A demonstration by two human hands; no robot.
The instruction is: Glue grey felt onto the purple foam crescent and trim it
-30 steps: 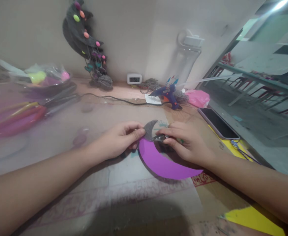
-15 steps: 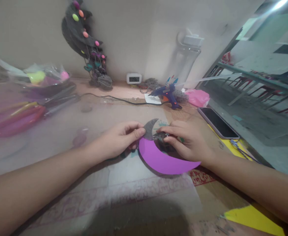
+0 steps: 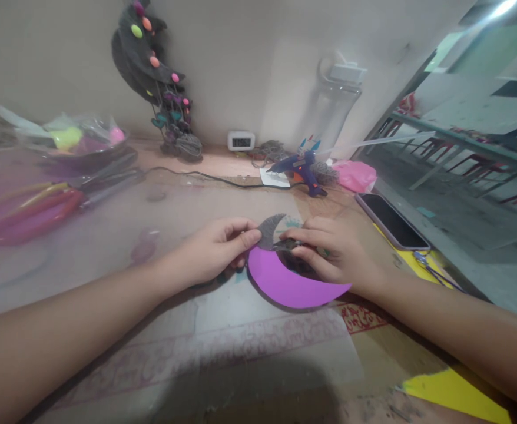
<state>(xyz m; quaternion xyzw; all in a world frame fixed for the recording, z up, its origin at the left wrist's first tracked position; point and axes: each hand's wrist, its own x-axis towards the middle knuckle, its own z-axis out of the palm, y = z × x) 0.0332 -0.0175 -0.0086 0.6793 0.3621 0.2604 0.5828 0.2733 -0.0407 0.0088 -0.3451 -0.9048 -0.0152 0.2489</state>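
A purple crescent moon cutout (image 3: 294,288) is held just above the table, its upper tip wrapped in dark grey yarn (image 3: 269,229). My left hand (image 3: 232,244) pinches the wrapped part between thumb and fingers at its left edge. On the inner side of the curve, my right hand (image 3: 324,247) is closed on a dark bundle of the grey yarn, beside the edge of the wrapping. Part of that bundle is hidden behind the fingers. The lower, wider part of the crescent is bare purple, with its pointed tip close to my right wrist.
A blue glue gun (image 3: 300,168) with a cord stands behind my hands. At right lies a phone (image 3: 391,221) near yellow paper (image 3: 457,394). Scissors (image 3: 42,206) and a bowl of wrapped items (image 3: 86,147) are at left. A decorated grey moon (image 3: 135,65) leans on the wall by a clock (image 3: 241,141).
The crescent's bare lower end has swung slightly up and to the left. My right hand and the yarn bundle have shifted a little; my left hand keeps its pinch.
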